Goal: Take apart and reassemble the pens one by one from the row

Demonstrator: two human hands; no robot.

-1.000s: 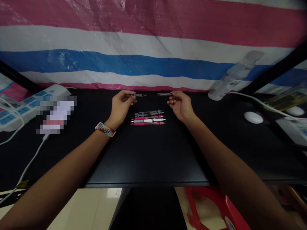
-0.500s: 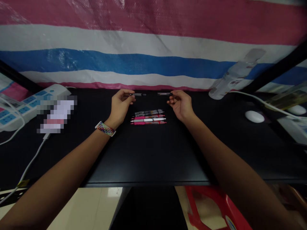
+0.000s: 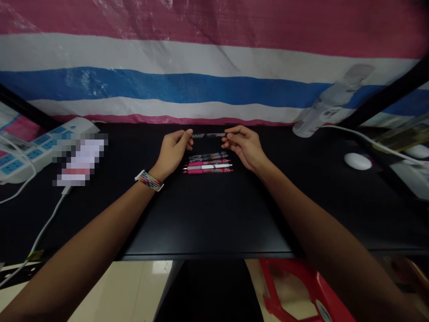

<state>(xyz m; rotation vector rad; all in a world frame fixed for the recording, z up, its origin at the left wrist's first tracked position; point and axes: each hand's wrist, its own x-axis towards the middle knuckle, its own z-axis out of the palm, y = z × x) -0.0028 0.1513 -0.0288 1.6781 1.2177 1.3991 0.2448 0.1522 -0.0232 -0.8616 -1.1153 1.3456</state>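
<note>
Between my hands a dark pen [image 3: 213, 135] with a clip lies level above the desk, its two pieces meeting in one line. My left hand [image 3: 172, 150], with a woven band at the wrist, pinches the left end, the clip end. The right end sits between the thumb and fingers of my right hand [image 3: 247, 146], the other fingers curled below. Just nearer to me several pens lie side by side on the desk: dark ones [image 3: 209, 156] at the back, then red ones and a white pen [image 3: 214, 167].
On the black desk [image 3: 208, 214] a power strip [image 3: 20, 163] and a pixelated phone-like object [image 3: 82, 161] with a cable stand left. A clear bottle [image 3: 323, 109] and a white mouse [image 3: 358, 161] are right. Striped sheeting [image 3: 201, 89] hangs behind; a red stool [image 3: 278, 290] is below.
My hands have come together from either side. The two separate pen pieces, one in each hand, now meet as one pen. The row of pens has stayed in place.
</note>
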